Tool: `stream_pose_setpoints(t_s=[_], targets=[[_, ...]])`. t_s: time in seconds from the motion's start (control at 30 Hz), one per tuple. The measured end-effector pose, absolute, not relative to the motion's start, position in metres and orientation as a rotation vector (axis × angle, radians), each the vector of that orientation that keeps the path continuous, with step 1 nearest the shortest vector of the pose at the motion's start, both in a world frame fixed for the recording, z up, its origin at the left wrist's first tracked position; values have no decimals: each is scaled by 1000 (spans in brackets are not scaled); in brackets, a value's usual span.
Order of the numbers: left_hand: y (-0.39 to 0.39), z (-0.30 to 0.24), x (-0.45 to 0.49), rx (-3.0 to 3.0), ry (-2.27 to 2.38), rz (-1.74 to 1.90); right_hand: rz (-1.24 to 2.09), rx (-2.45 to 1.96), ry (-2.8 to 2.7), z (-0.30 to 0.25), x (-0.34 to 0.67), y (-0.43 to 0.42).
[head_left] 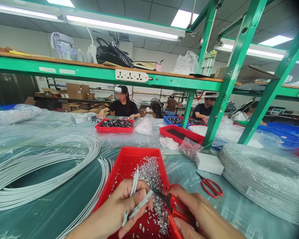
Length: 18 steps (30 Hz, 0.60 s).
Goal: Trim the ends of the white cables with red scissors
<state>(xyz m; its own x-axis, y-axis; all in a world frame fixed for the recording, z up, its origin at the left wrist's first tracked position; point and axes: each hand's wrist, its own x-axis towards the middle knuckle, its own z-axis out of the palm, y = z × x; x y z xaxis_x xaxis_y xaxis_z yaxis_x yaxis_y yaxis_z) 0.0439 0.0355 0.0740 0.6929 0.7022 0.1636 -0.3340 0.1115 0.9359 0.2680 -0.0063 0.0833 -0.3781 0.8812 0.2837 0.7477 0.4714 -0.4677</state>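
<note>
My left hand (132, 202) is closed around a white cable (142, 204) above a red tray (126, 153). One piece of the cable sticks up past my fingers and another slants across them. In my right hand (196, 205) are red-handled scissors (173, 203), their dark blades pointing left. The blade tips meet the cable's end beside my left fingertips; whether they are closed on it I cannot tell. Many small shiny silver bits (151, 169) lie in the tray beneath both hands.
Coiled white cable (94, 146) lies at left, a wrapped cable roll (264, 179) at right. A second pair of scissors (211, 187) rests near a white box (209, 162). Green shelf posts (234, 73) rise at right. A co-worker (122, 106) sits behind a red tray (114, 129) of dark parts.
</note>
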Motion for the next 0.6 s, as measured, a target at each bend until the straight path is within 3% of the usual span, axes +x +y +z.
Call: stream_pose_setpoints(t_s=[0.13, 0.3, 0.6], targets=[[32, 80, 37, 1151, 300, 810, 330, -1282, -2093, 66, 268, 18], [33, 81, 40, 1175, 367, 895, 784, -1000, -1540, 64, 232, 23], [25, 79, 47, 1377, 518, 919, 429, -642, -1341, 83, 186, 14]])
